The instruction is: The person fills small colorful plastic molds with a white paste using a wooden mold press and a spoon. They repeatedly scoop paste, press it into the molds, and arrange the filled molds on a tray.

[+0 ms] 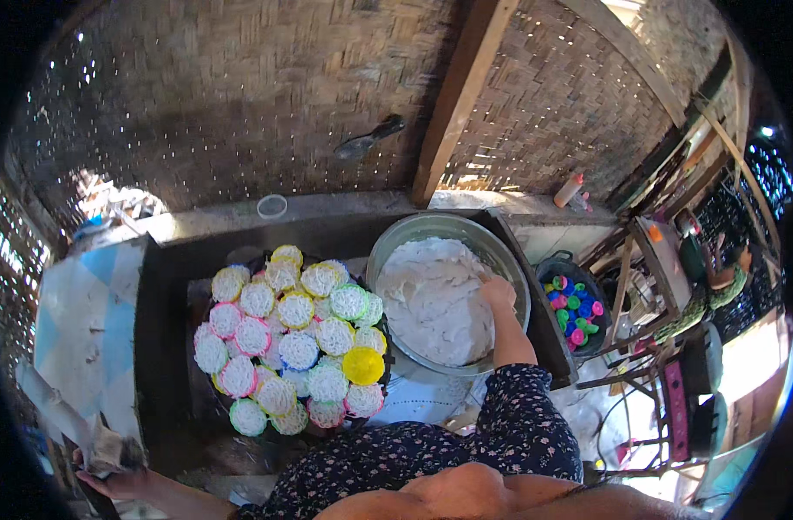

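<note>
My right hand (500,292) is at the right inner side of a large round metal basin (449,222), its fingertips hidden in a thick, pale dough-like mass (435,299). Left of the basin is a heap of round coloured moulds holding white, stringy-looking discs (299,351). One round yellow piece (364,365) on the heap shows no white strands. Down at the lower left, my left hand (113,482) is beside a rough brown block (105,448) and a dark post; whether it grips either is unclear.
Dark boards (533,305) edge the basin's right side. Beyond is a dark tub (561,260) of colourful plastic pieces (575,312). A bottle (568,190) and a clear round lid (272,207) lie on the wall ledge. Another person's patterned green sleeve (728,292) shows at far right.
</note>
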`<state>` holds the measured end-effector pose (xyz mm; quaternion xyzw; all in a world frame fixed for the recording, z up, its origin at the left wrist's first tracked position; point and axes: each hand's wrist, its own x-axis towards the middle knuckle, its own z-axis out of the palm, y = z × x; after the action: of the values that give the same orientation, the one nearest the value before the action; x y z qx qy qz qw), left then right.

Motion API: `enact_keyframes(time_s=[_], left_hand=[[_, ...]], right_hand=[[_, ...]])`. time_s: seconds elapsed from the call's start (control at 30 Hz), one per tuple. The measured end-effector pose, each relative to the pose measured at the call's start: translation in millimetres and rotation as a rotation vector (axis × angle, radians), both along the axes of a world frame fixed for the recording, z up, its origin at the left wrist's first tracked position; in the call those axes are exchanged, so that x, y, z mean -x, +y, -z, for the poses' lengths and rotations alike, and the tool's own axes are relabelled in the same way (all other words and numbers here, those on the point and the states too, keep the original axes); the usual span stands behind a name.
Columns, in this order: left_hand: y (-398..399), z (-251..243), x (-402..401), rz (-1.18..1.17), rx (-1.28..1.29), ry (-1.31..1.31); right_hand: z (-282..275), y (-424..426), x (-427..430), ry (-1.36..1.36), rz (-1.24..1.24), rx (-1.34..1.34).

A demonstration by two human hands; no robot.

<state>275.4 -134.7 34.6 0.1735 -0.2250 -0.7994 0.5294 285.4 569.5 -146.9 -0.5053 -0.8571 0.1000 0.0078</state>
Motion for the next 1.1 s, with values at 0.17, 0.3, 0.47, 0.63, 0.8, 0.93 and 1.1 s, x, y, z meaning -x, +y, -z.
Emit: enact_keyframes(time_s=[0.17,0.3,0.47,0.63,0.8,0.93,1.1], left_hand=[[-12,14,7,0.019,-0.093,0.095],[-62,60,3,0.545,0.189,0.481],[-71,65,3,0.622,0.336,0.514],[-51,56,7,0.666,0.250,0.500],[-26,16,1,0.809,0.449,0.592],[-2,-17,-8,0.918,0.679,0.596],[129,-62,-8,1.084,1.080,0.388]], right_hand=[[10,6,6,-0.014,-0.016,0.017],[7,-13,19,0.077,-0.044,-0.002],[-4,-25,30,0.060,-0.121,-0.027],[20,-4,32,0.076,-0.222,-0.125],[-59,-50,23,0.291,-0.211,0.423],[-91,-61,-23,0.732,-0.324,0.871],[-170,-113,-102,0.820,-0.611,1.136]])
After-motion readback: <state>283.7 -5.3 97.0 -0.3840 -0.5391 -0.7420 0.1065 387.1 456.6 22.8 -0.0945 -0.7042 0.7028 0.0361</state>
